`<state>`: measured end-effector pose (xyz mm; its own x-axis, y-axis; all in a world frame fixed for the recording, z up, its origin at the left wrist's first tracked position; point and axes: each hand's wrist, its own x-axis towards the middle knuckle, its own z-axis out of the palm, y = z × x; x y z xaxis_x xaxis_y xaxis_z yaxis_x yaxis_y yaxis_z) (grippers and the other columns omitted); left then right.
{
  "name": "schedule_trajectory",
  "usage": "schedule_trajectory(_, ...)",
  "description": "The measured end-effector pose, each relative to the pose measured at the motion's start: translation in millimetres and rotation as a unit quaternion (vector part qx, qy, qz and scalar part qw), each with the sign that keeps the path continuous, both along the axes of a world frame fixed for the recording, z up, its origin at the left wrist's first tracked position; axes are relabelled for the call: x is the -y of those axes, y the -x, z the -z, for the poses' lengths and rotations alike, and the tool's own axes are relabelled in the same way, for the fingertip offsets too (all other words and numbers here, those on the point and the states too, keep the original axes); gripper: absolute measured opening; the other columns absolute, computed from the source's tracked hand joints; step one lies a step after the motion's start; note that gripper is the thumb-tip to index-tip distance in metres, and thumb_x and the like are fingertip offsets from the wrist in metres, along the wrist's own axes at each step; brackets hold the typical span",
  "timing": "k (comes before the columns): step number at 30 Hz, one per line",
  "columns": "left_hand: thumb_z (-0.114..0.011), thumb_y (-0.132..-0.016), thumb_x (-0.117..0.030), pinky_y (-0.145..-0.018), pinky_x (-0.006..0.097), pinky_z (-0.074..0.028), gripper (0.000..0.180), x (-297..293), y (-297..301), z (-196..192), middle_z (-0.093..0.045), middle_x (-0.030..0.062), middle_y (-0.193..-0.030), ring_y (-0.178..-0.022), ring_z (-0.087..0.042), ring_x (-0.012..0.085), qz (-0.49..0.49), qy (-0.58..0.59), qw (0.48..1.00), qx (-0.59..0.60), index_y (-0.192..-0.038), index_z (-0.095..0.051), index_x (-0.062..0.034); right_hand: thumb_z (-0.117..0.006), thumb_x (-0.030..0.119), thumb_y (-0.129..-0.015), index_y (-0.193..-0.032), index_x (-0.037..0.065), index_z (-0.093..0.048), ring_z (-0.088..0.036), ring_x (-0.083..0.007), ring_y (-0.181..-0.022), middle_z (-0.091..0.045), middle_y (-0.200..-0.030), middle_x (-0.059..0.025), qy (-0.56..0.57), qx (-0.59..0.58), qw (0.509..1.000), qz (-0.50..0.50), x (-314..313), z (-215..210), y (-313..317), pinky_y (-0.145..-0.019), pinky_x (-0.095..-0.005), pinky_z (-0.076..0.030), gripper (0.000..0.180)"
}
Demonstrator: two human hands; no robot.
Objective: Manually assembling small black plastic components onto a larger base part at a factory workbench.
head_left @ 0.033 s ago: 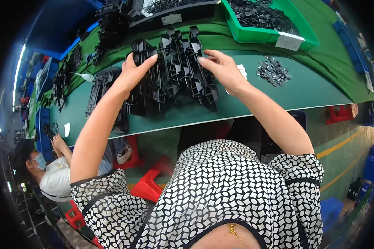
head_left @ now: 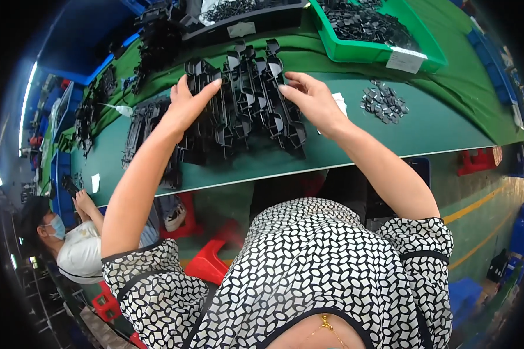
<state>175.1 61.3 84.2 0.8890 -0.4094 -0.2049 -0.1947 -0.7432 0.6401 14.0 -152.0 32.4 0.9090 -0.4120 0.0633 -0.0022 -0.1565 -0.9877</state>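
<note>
Two hands framed a row of black frames (head_left: pixel 244 104) standing on the green bench (head_left: pixel 436 131). That row lay between them, touching both. Beyond the right hand (head_left: pixel 314 102), up and to its right, sat a green bin (head_left: pixel 416 49) of small black parts. More black frames (head_left: pixel 142 131) lay stacked just left of the left hand (head_left: pixel 186 107). The left hand was open, fingers stretched flat against the row's left end, gripping nothing. The right hand was open too, fingertips pressing the row's right side. Just right of the right hand lay a heap of small clips (head_left: pixel 384 102), apart from it.
</note>
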Motion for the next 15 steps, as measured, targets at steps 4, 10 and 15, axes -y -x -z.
schedule_trajectory(4, -0.060, -0.073, -0.067, -0.111, 0.046, -0.020, 0.106, 12.7, -3.3, 7.1, -0.011, 0.0233, -0.152, -0.137, -0.018, 0.0441, 0.017, -0.020, 0.997, 0.072, -0.146, -0.020, -0.0021, -0.059, 0.020, -0.088, -0.126, -0.006, -0.050, -0.058, -0.0204, -0.101, -0.062, -0.110, -0.0169, -0.040, -0.012, 0.998, 0.039, 10.6, 5.2, -15.3, -0.088, -0.0296, -0.045, 0.046)
schedule_trajectory(10, -0.060, -0.077, -0.062, -0.110, 0.040, -0.023, 0.098, 7.7, -11.1, 10.2, -0.016, 0.0212, -0.149, -0.137, -0.022, 0.0356, -0.001, 0.079, 0.996, 0.029, -0.145, -0.022, -0.0021, -0.055, 0.044, -0.089, -0.136, -0.001, -0.038, -0.037, -0.0341, -0.130, -0.038, -0.138, -0.0253, 0.055, 0.023, 0.998, 0.011, -5.9, 5.9, 22.2, -0.106, -0.0381, -0.030, 0.067)
schedule_trajectory(15, -0.058, -0.082, -0.059, -0.111, 0.043, -0.020, 0.091, 7.6, -24.5, 6.7, -0.011, 0.0220, -0.151, -0.136, -0.021, 0.0391, 0.020, 0.050, 0.985, 0.164, -0.144, -0.024, -0.0026, -0.072, 0.048, -0.076, -0.141, 0.009, -0.033, -0.021, -0.0393, -0.138, -0.018, -0.148, -0.0261, 0.309, 0.188, 0.932, -0.020, -31.2, 19.1, 79.7, -0.111, -0.0544, -0.015, 0.085)
